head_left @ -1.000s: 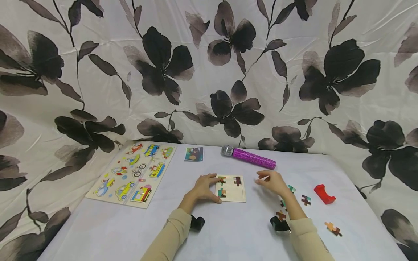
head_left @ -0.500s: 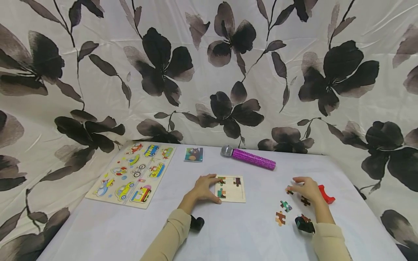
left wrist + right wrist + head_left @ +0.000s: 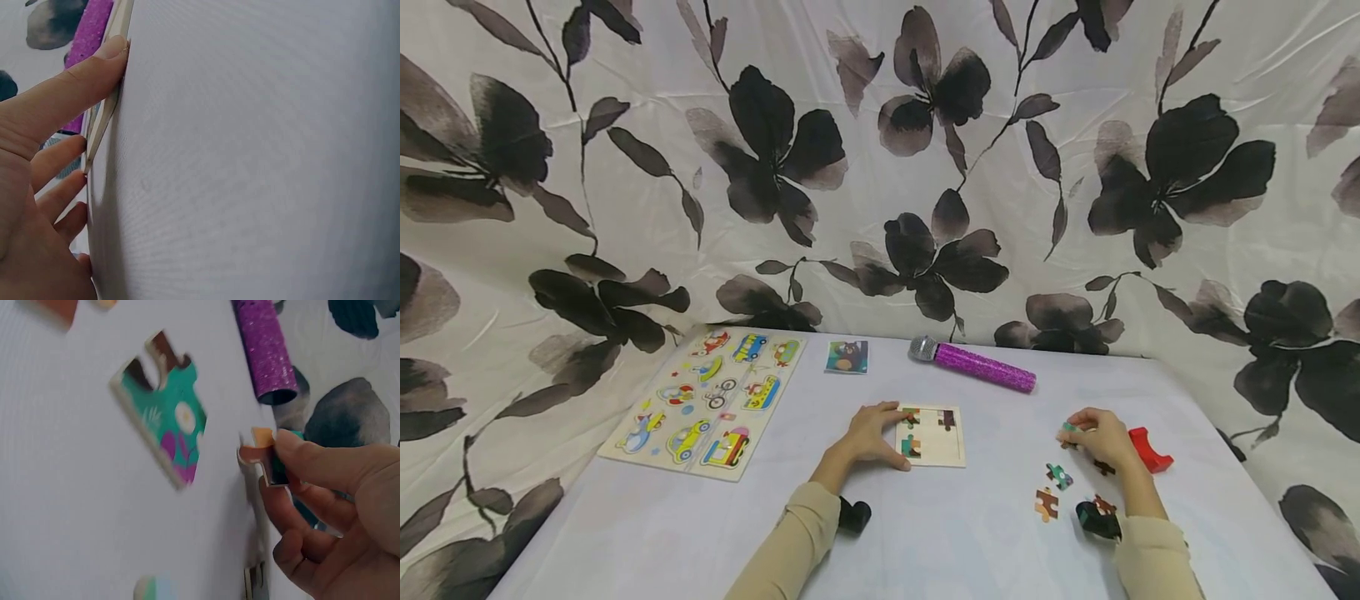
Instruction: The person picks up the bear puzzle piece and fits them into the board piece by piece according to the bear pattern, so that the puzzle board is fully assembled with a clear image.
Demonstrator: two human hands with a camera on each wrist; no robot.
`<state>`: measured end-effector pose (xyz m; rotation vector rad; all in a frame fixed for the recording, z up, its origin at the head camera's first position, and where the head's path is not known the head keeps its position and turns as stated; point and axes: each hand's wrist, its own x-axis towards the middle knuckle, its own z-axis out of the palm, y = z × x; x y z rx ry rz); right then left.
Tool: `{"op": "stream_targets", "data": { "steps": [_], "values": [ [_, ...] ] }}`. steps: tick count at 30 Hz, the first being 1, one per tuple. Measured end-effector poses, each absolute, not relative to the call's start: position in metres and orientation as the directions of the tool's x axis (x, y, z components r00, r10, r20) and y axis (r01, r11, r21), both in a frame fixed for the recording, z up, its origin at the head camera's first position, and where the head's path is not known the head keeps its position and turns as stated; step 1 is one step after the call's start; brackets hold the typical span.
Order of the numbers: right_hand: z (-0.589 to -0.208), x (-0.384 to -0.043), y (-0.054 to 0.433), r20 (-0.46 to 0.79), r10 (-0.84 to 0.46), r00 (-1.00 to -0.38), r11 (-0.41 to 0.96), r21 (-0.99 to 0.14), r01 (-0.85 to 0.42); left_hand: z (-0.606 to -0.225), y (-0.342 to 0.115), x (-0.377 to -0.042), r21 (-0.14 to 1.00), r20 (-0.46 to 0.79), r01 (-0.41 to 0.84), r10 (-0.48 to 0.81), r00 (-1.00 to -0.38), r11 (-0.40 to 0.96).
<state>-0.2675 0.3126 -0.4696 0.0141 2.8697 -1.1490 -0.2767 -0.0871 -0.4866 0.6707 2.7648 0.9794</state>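
Note:
My left hand (image 3: 871,435) grips the left side of a small wooden puzzle tray (image 3: 940,450), thumb at its near corner and index finger at its far end. Several pieces lie in the tray: one brown piece (image 3: 947,419) at the far right and a teal-and-orange piece (image 3: 910,447) at the near left. On the right, my right hand (image 3: 1103,438) pinches a jigsaw piece (image 3: 256,454) between thumb and fingers, just off the table. Below it lie a green flowered piece (image 3: 1059,476) and a brown piece (image 3: 1047,504). Another piece (image 3: 1105,504) is partly covered by the black wrist camera.
A purple glitter microphone (image 3: 985,367) lies behind the tray, with a small picture card (image 3: 847,357) to its left. A large vehicle puzzle board (image 3: 658,396) is on the left. A red curved block (image 3: 1150,451) stands beside my right wrist.
My right hand moved right from beside the tray to the loose pieces and picked one up, turning it between the fingertips. My left hand stayed on the tray.

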Motion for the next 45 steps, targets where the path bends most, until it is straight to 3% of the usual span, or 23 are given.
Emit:
{"op": "stream_targets", "data": {
  "steps": [4,9,15,23,34,45],
  "values": [
    [-0.468,-0.27,0.306,0.035,0.038,-0.999,0.61,-0.793,-0.004,-0.488,-0.087,-0.277,0.625,0.021,0.363,0.449,-0.893,0.691],
    [-0.457,-0.276,0.291,-0.015,0.074,-0.997,0.224,-0.974,0.032,-0.488,-0.086,-0.277,0.623,0.017,0.359,0.447,-0.894,0.695],
    [-0.444,-0.281,0.266,-0.017,0.052,-0.998,-0.042,-0.999,0.015,-0.487,-0.086,-0.277,0.624,0.019,0.362,0.449,-0.893,0.693],
    [-0.438,-0.288,0.236,0.044,0.104,-0.994,-0.039,-0.998,-0.048,-0.488,-0.086,-0.277,0.622,0.019,0.362,0.449,-0.893,0.694],
    [-0.434,-0.29,0.21,0.094,0.045,-0.995,-0.218,-0.971,-0.102,-0.487,-0.086,-0.277,0.628,0.025,0.366,0.452,-0.892,0.687],
    [-0.439,-0.295,0.195,0.192,0.032,-0.981,-0.141,-0.971,-0.195,-0.488,-0.086,-0.278,0.63,0.023,0.361,0.448,-0.894,0.687]
  ]
}}
